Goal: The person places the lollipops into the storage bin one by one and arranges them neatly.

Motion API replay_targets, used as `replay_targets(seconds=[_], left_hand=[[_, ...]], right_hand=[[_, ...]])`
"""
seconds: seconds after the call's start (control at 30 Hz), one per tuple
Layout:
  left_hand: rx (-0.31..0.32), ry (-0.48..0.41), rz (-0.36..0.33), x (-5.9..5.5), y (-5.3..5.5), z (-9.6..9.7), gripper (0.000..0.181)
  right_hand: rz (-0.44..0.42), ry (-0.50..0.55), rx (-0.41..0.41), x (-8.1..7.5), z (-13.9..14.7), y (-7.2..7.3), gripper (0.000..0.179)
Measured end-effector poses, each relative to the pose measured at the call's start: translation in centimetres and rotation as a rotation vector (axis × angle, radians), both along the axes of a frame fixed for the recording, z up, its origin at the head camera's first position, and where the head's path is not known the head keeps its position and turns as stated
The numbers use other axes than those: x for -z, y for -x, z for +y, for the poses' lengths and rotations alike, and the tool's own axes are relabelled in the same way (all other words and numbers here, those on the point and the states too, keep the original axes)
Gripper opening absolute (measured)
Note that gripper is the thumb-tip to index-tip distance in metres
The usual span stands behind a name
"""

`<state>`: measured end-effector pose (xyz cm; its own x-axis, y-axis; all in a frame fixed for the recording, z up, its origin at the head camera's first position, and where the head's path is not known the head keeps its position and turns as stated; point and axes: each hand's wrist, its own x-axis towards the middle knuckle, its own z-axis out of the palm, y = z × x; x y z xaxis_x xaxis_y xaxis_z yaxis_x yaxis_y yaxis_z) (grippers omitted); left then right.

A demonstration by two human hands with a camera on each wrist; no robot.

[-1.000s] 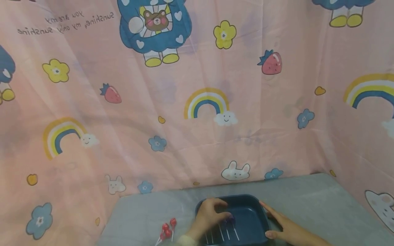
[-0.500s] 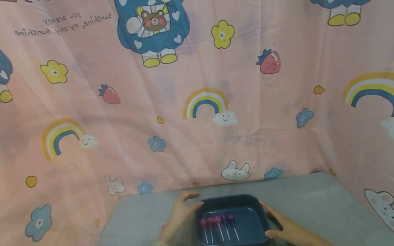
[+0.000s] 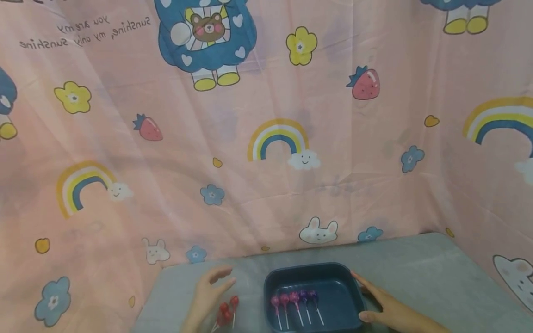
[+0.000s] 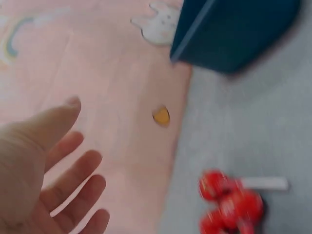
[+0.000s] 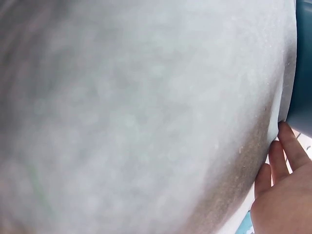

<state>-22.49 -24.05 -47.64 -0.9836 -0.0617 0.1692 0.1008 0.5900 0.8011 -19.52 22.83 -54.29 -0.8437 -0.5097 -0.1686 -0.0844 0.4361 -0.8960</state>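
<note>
My left hand [image 3: 209, 289] hovers over the grey table, fingers apart and holding nothing. Beside and below it lie several red lollipops [image 3: 225, 311] with white sticks. Seen from the left wrist, the same red lollipops [image 4: 240, 207] are blurred, right of the left hand [image 4: 53, 170]. My right hand [image 3: 385, 303] touches the right side of a dark blue tray [image 3: 341, 319], fingers extended along its outside and thumb near the rim. Inside the tray, pink lollipops [image 3: 284, 299] and purple lollipops [image 3: 313, 296] lie in a row, sticks toward me. The right wrist view shows the right hand [image 5: 287, 190] near the tray's edge.
A pink cloth [image 3: 175, 162] printed with rainbows, flowers and strawberries hangs behind the table [image 3: 399, 263] and along its right side. The table's back edge meets this cloth.
My left hand has left the tray and moved left toward the red lollipops, uncovering the row of lollipops in the tray. My right hand stays at the tray's side.
</note>
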Motion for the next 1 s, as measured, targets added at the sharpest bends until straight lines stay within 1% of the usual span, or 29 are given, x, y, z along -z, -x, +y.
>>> replay_targets(seconds=[0.13,0.2,0.3,0.37,0.43,0.53,0.6,0.63,0.67,0.77,0.9,1.0], left_hand=[[0.016,0.006,-0.064,1.3,0.0,-2.0,0.039],[0.031,-0.002,-0.123,2.2,0.0,-3.1,0.037],[0.061,0.001,-0.221,3.5,-0.1,-4.6,0.037],[0.092,-0.002,-0.262,4.3,-0.1,-5.4,0.038],[0.120,0.004,-0.289,5.0,-0.1,-6.0,0.041],[0.174,-0.001,-0.297,6.0,0.0,-6.6,0.046],[0.192,-0.016,-0.334,6.6,0.1,-7.0,0.049],[0.208,-0.026,-0.343,6.9,0.2,-7.1,0.050],[0.222,-0.035,-0.352,7.1,0.2,-7.3,0.051],[0.237,-0.063,-0.396,7.8,0.2,-7.6,0.054],[0.260,-0.076,-0.376,8.1,0.1,-7.7,0.054],[0.271,-0.050,-0.330,8.0,0.0,-7.5,0.051]], right_hand=[[0.031,-0.040,0.013,-0.3,0.0,0.2,0.081],[0.035,-0.054,0.020,-0.3,0.0,0.2,0.082],[-0.020,-0.024,0.027,-0.2,-0.1,0.2,0.080],[-0.072,0.002,0.043,-0.2,-0.2,0.2,0.080],[-0.091,0.019,0.048,-0.1,-0.2,0.3,0.080],[-0.098,0.026,0.054,0.0,-0.2,0.4,0.081],[-0.075,0.019,0.040,0.0,-0.2,0.3,0.081],[-0.087,0.020,0.048,-0.1,-0.2,0.3,0.081],[-0.078,0.011,0.039,-0.1,-0.1,0.2,0.080],[-0.067,-0.005,0.032,-0.1,-0.1,0.2,0.079],[-0.031,-0.036,0.025,-0.1,0.0,0.1,0.080],[0.002,-0.064,0.025,-0.1,0.0,0.1,0.080]])
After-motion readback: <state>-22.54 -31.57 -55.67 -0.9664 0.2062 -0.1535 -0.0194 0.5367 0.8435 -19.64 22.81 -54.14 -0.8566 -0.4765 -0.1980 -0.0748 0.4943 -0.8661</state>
